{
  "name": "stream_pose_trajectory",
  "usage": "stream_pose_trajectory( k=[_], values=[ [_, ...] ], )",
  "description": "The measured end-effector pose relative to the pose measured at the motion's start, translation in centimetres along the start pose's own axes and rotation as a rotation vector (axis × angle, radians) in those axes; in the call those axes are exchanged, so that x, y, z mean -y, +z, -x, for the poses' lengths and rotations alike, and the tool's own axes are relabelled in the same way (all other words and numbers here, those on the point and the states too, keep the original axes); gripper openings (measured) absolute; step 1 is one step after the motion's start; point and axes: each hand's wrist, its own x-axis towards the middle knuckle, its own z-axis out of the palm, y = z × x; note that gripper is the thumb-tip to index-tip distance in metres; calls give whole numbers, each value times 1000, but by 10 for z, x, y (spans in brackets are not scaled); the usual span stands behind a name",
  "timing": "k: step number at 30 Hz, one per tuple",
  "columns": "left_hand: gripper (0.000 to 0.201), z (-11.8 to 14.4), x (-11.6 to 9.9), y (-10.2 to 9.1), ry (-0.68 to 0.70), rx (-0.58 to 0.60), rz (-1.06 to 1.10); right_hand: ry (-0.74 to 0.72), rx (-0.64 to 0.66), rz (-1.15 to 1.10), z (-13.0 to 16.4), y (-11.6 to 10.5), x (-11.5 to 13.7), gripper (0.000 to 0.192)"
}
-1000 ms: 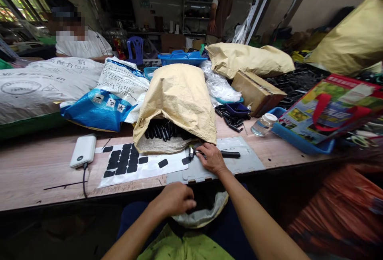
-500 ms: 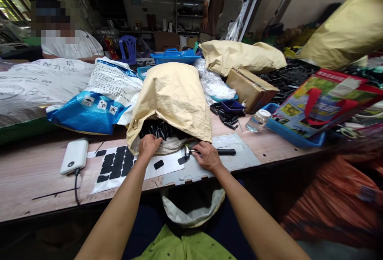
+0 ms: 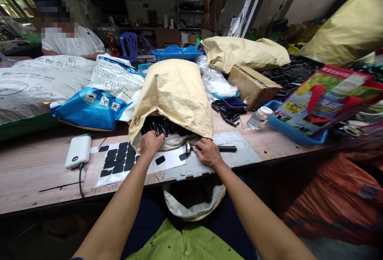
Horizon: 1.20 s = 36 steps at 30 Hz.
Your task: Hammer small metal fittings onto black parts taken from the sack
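Observation:
A tan woven sack [image 3: 176, 88] lies on the table with its mouth toward me, and slender shiny black pieces [image 3: 160, 126] fill the opening. My left hand [image 3: 151, 144] is at the mouth, fingers bent and closed against the nearest pieces; what they pinch is hidden. To its right, a hammer [image 3: 227, 148] with a metal head and black handle lies across a grey board [image 3: 243, 156]. My right hand [image 3: 208, 152] is closed round the hammer's shaft near the head, just below the sack's right corner. Under the sack's front edge is a white sheet with black stickers [image 3: 121, 158].
A white power bank [image 3: 78, 151] with a cable lies left. Blue-white and white sacks [image 3: 98, 96] stand behind it. To the right are a clear jar [image 3: 259, 118], loose black pieces [image 3: 229, 114], a carton [image 3: 253, 86] and a blue tray [image 3: 311, 138]. An open bag [image 3: 194, 208] hangs below the table edge. Two people are beyond.
The whole view has shifted slightly, so things appear a little higher and to the right. My left fingers have moved slightly at the black pieces; my right hand stays at the hammer.

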Motion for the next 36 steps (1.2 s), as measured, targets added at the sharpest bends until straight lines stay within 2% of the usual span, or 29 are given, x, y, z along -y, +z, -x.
stream_pose_trajectory(
  k=[4,8,11,14,16,19,24,36],
  values=[
    [37,-12,-6,-1,-99,89,-37,-2,10,-10,0,0,-1,13],
    [30,-1,13,-13,-64,24,-25,-2,10,-5,0,1,-2,13],
    [24,26,29,-21,127,-12,109,2,7,-7,0,1,-1,12],
    [24,56,38,-17,380,100,297,5,5,-11,1,1,-1,12],
    [22,71,41,-9,476,188,347,2,1,-12,1,1,-1,12],
    [18,78,45,4,539,248,339,-11,-9,-11,1,2,-2,12],
    [17,70,47,12,653,236,284,-20,-11,-10,1,2,-3,12],
    [24,65,42,22,597,227,192,-24,-1,-30,1,1,-3,14]
  ],
)
